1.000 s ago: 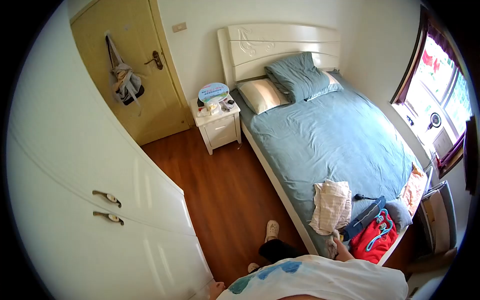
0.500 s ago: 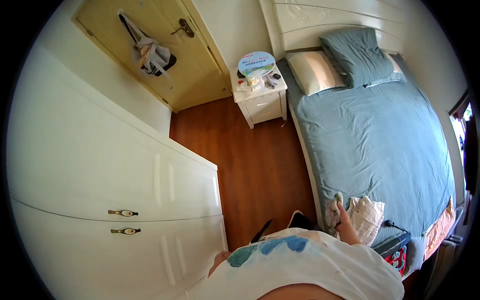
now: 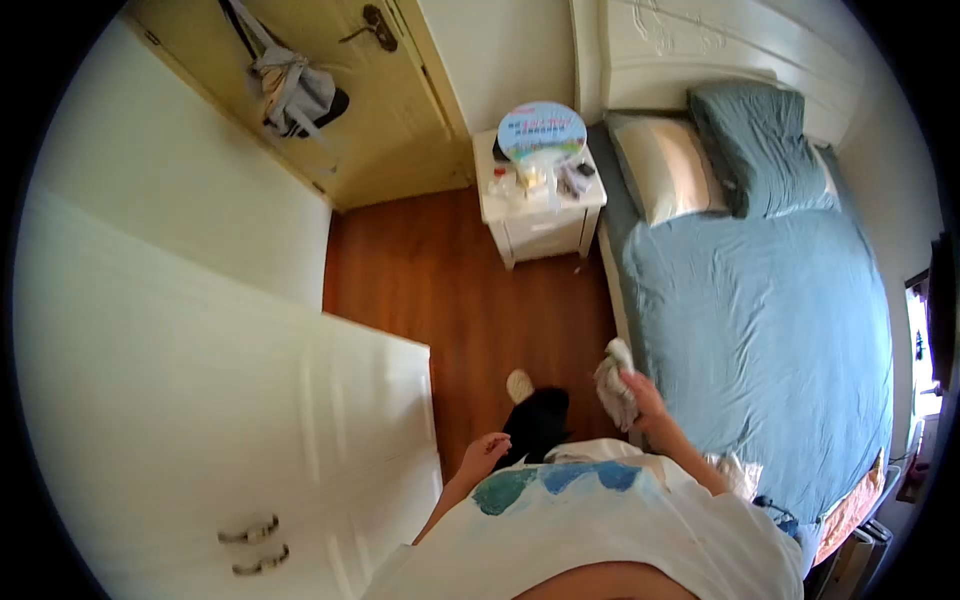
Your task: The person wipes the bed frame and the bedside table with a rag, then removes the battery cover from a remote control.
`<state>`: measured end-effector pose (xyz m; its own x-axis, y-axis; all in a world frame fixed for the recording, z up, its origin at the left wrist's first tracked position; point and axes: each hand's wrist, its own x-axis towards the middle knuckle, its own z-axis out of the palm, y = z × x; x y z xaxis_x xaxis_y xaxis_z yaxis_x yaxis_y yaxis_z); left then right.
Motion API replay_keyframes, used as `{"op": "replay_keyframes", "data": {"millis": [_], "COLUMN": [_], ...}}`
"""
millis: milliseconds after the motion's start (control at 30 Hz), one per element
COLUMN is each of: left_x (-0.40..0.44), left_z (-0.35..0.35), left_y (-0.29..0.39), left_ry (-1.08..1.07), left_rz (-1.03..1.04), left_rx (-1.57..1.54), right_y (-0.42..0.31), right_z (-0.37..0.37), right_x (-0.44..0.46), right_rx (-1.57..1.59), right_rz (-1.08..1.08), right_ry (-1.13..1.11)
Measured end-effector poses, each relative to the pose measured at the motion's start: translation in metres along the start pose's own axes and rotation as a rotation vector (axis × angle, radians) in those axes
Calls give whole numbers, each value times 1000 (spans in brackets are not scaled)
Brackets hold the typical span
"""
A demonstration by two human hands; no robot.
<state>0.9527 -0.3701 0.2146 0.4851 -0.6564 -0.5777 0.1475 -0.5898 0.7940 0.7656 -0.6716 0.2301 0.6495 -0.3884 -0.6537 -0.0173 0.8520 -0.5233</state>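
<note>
My right hand (image 3: 650, 408) is wrapped round a crumpled pale cloth (image 3: 616, 388), which hangs over the floor beside the bed's edge. One rolled end of the cloth sticks up above my fingers. My left hand (image 3: 487, 454) is in front of my body, over the floor, nearest to the white wardrobe (image 3: 330, 400). Its fingers are curled in, and no object shows in them. Another cream cloth (image 3: 738, 474) lies on the bed's near end, partly hidden by my right arm.
On the right stands the bed (image 3: 760, 320) with blue-grey bedding and pillows (image 3: 750, 150). A white nightstand (image 3: 545, 235) holds a round printed fan (image 3: 542, 132) and small items. A bag (image 3: 300, 95) hangs on the yellow door (image 3: 400, 120). Wooden floor (image 3: 450, 270) lies ahead.
My right hand has lifted the cloth off the bed and carried it left, over the floor. My left hand has come up into fuller view. One foot has stepped forward, and the view has shifted.
</note>
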Motion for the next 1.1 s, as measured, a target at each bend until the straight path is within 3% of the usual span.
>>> {"op": "replay_keyframes", "data": {"millis": [100,167,267,433,500,567,700,733,800,833,900,933,967,1033,1067,1100], "left_x": [78,119,172,192,204,228,245,257,289,284,277,282,282,305,315,318], "left_z": [-21,-34,-39,-41,-32,-14,-5,2,34,42,59,81,83,135,165,149], "left_y": [27,49,49,92,77,30,101,99,21,41,111,89,116,52,19,43], "left_ry": [-79,-68,-89,-129,-133,-212,-176,-155,-14,14,354,432,486,732,759,684], "left_rz": [69,156,218,103,31,115,171,201,235,226,-53,-66,-35,249,232,109], "left_rx": [-88,34,-64,74,141,-207,-356,-615,-840,-844,-87,-137,37,7,-23,188], "right_y": [-20,-26,-43,-77,-89,-99,-125,-134,-151,-157,-163,-165,-167,-162,-153,-144], "right_z": [49,54,68,94,95,106,126,136,150,157,180,196,211,228,230,231], "right_x": [25,48,78,117,140,169,239,262,311,343,403,430,457,507,526,544], "right_rx": [-52,60,3,19,-89,-120,-359,-533,-848,-991,-1061,-1220,-1382,-1529,-1660,-1667], "right_rz": [-7,35,17,41,79,59,100,47,-87,-179,-356,-421,-495,-519,-551,-547], "right_ry": [53,28,75,150,106,73,-28,-89,-221,-295,-401,-404,-407,-472,-507,-525]}}
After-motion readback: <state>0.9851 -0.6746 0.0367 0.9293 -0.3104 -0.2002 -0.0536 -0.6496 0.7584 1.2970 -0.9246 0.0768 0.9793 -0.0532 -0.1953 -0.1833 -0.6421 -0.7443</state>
